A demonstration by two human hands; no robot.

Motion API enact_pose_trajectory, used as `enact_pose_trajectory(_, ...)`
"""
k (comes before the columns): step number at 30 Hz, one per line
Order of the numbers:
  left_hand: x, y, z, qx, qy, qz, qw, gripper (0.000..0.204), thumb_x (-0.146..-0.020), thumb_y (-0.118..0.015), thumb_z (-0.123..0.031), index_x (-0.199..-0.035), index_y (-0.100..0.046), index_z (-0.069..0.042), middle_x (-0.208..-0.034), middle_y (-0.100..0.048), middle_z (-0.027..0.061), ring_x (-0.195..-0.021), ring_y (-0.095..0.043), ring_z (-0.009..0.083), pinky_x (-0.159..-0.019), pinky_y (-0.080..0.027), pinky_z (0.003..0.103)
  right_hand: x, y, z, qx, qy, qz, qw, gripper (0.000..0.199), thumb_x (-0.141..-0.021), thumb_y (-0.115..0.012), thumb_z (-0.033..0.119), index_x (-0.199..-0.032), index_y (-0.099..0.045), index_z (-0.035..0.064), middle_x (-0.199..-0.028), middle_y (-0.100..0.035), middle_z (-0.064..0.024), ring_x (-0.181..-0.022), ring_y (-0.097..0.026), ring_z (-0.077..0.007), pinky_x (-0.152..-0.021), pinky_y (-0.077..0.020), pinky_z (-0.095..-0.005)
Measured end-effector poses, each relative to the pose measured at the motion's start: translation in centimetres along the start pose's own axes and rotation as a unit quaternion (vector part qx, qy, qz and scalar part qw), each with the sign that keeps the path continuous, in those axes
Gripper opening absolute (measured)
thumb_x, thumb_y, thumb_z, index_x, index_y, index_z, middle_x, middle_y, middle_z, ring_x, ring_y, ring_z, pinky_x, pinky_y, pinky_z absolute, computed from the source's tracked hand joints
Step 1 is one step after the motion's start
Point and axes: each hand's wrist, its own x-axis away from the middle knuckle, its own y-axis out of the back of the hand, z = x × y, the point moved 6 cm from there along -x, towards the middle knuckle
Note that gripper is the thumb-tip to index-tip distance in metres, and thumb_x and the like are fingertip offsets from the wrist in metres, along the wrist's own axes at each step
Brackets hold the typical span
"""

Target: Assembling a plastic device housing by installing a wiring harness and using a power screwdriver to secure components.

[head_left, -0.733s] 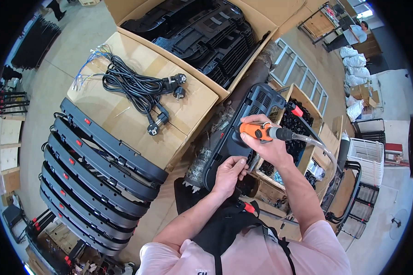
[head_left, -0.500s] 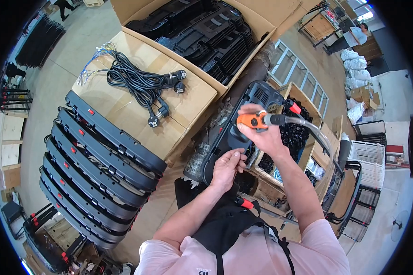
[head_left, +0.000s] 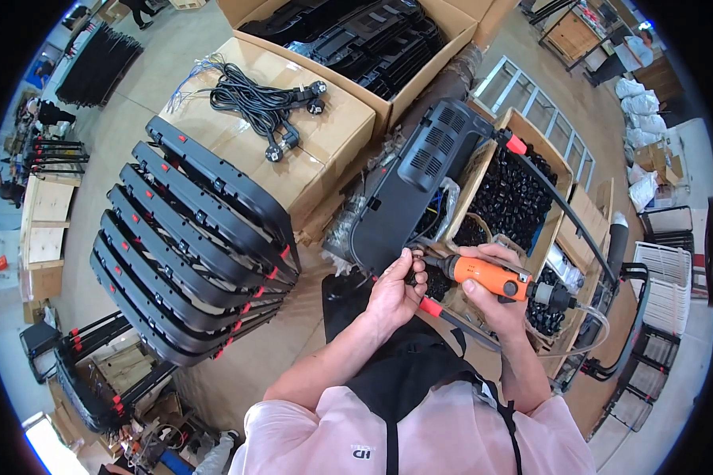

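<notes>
Grips orange power tool (head_left: 487, 275) in the right hand (head_left: 502, 312), fingers wrapped round its body and nose turned toward the left hand (head_left: 396, 296), likely to let tip and fingertips meet. Curls the left hand's fingers beside that nose; cannot tell whether pinching anything. Has black plastic cover (head_left: 384, 226) lying just beyond, perhaps propped on the wrapped roll (head_left: 459, 74) for easy reach. Cannot make out the tool's tip among the fingers, the cover's underside or the far end of the hose (head_left: 600, 323).
</notes>
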Motion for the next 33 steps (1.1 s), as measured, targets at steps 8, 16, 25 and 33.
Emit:
enact_pose_trajectory(8,5.0,3.3,5.1,-0.005,-0.016,-0.039,0.999,0.023,-0.110,-0.059,-0.032,-0.116,-0.065,-0.010,-0.088,-0.063,-0.0013,-0.076,-0.057,0.0116,-0.066,-0.049,0.026,7.0,1.7,-1.5,-0.007,0.027,0.072,0.997,0.053,-0.088,-0.076,-0.002,-0.135,-0.053,0.0028,-0.132,-0.068,-0.0185,-0.124,-0.065,-0.0266,-0.109,-0.0522,-0.0428)
enact_pose_trajectory(16,6.9,4.3,7.0,-0.025,0.047,-0.021,0.998,0.027,-0.112,-0.055,-0.033,-0.119,-0.066,-0.009,-0.091,-0.062,-0.0003,-0.078,-0.058,0.0136,-0.070,-0.051,0.029,10.5,1.2,-2.4,0.019,0.014,0.037,0.999,0.051,-0.087,-0.079,0.000,-0.133,-0.057,0.0027,-0.131,-0.069,-0.0160,-0.122,-0.067,-0.0248,-0.108,-0.0528,-0.0405)
enact_pose_trajectory(25,7.1,4.0,-2.9,-0.441,-0.039,-0.063,0.894,0.028,-0.113,-0.049,-0.022,-0.127,-0.064,-0.003,-0.076,-0.054,-0.0033,-0.061,-0.045,0.0071,-0.053,-0.036,0.022,8.7,-1.2,-2.9,0.069,-0.002,-0.051,0.996,0.051,-0.087,-0.080,0.003,-0.133,-0.059,0.0020,-0.129,-0.072,-0.0156,-0.120,-0.069,-0.0239,-0.108,-0.0531,-0.0393)
enact_pose_trajectory(33,-0.8,-2.8,-7.0,-0.885,-0.215,0.094,0.403,0.034,-0.103,-0.052,-0.015,-0.131,-0.069,-0.005,-0.091,-0.076,0.0200,-0.087,-0.074,0.0338,-0.079,-0.058,0.047,7.5,-3.6,-2.5,0.097,-0.056,-0.024,0.993,0.055,-0.089,-0.078,0.001,-0.138,-0.052,0.0014,-0.134,-0.069,-0.0169,-0.125,-0.066,-0.0249,-0.112,-0.0498,-0.0400)
